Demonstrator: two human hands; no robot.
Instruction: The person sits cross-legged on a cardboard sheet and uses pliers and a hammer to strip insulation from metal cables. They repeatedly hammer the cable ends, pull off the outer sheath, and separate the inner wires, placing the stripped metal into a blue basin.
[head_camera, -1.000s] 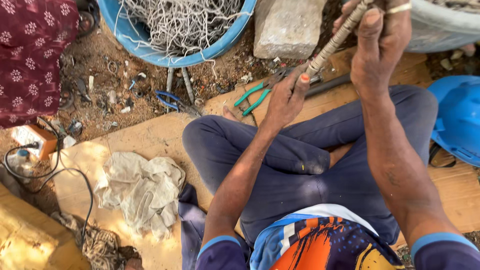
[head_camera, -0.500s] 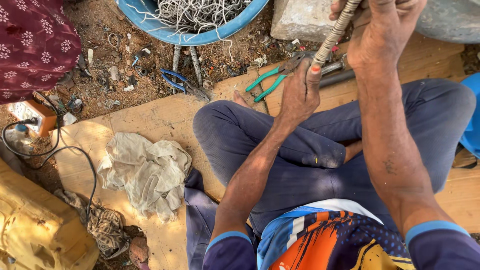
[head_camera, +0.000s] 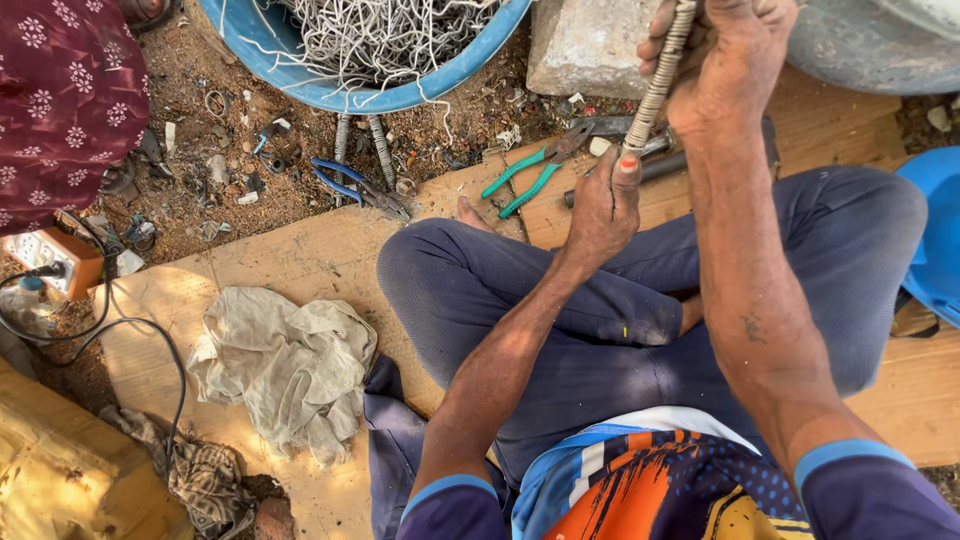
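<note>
One blue tub (head_camera: 440, 85) of wire scraps (head_camera: 380, 35)

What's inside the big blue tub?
The blue tub holds a tangled heap of pale wire strands, some spilling over its rim. The heap covers whatever lies underneath and the tub's bottom.

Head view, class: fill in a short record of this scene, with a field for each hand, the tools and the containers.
Left hand: grips the lower end of the ribbed cable
Right hand: grips the cable higher up
Tools: green-handled pliers and blue-handled pliers lying on the ground
Container: blue tub full of pale wire
Cloth: crumpled rag on cardboard
</note>
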